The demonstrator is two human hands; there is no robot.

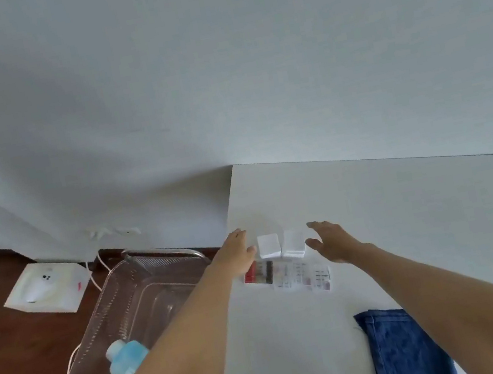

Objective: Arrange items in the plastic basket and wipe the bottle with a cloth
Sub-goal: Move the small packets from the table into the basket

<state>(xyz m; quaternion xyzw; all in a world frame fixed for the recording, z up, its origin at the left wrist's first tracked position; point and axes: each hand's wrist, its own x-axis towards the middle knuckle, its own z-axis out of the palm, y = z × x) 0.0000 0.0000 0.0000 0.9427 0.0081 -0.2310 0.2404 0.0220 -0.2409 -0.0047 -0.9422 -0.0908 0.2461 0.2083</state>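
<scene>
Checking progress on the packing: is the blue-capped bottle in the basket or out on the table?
In: the bottle lies on its side inside the clear basket.

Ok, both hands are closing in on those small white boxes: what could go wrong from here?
The two white boxes sit close to the table's left edge, so the left hand or right hand could knock one onto the floor. The printed packs right beside them could get dragged along. The clear basket stands off the table, making any transfer awkward.
</scene>
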